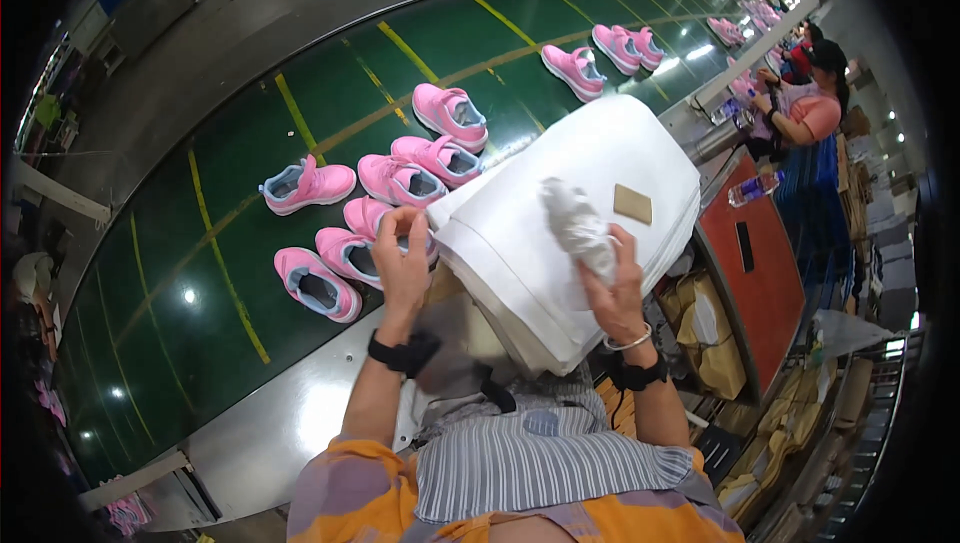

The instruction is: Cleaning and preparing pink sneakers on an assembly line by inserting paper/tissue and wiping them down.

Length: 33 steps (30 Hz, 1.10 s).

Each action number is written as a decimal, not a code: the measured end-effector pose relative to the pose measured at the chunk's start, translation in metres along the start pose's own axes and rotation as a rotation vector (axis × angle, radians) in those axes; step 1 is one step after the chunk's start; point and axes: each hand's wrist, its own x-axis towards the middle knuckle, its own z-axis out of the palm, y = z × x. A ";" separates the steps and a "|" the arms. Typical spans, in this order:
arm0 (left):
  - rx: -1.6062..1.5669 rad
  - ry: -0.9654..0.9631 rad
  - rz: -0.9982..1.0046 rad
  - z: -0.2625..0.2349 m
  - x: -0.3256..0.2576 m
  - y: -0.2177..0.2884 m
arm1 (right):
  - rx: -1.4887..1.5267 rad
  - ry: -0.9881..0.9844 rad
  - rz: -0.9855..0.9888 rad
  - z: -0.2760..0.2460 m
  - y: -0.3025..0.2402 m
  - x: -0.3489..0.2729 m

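Observation:
My right hand (618, 288) is closed around a twisted wad of crumpled white paper (578, 215), slightly blurred, above a thick stack of white paper sheets (520, 233). My left hand (403, 268) is raised at the left edge of that stack, fingers curved with a gap between thumb and forefinger; nothing shows in it. Just beyond it, several pink shoes with pale blue linings stand on the green conveyor belt, among them a shoe (317, 285) at the near left and a shoe (400, 180) behind my left hand. A small tan block (632, 204) lies on the paper.
The green belt (160, 293) with yellow lines curves past, carrying more pink shoes (573, 73) farther along. To the right are a red-topped table (745, 273) with a plastic bottle (757, 189) and a dark flat object, and brown paper (705, 338) below. A co-worker (810, 108) is at the far right.

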 end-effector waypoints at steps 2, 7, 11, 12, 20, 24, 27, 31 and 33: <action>0.345 -0.154 -0.086 -0.025 0.012 -0.033 | -0.132 0.083 -0.060 -0.009 0.023 0.001; 0.632 -0.395 0.413 -0.003 0.082 -0.101 | -0.278 0.165 -0.115 -0.005 0.065 -0.016; 0.847 -0.650 0.449 0.041 0.134 -0.125 | -0.333 0.188 -0.114 0.000 0.075 -0.028; 0.893 -0.705 0.427 0.046 0.140 -0.128 | -0.342 0.182 -0.106 -0.002 0.074 -0.028; 1.169 -0.540 0.464 -0.030 0.144 -0.134 | -0.423 -0.017 -0.127 -0.015 0.033 0.016; 0.887 -0.484 0.321 -0.070 0.154 -0.116 | -0.450 -0.048 -0.346 0.011 0.009 0.083; 0.773 -0.222 0.399 -0.071 0.164 -0.108 | -0.400 -0.211 -0.436 0.069 -0.005 0.137; 1.111 -0.168 0.516 -0.064 0.180 -0.118 | -0.594 -0.427 -0.551 0.159 -0.012 0.179; 1.282 -0.240 0.512 -0.065 0.188 -0.129 | -0.688 -0.504 -0.598 0.192 -0.006 0.191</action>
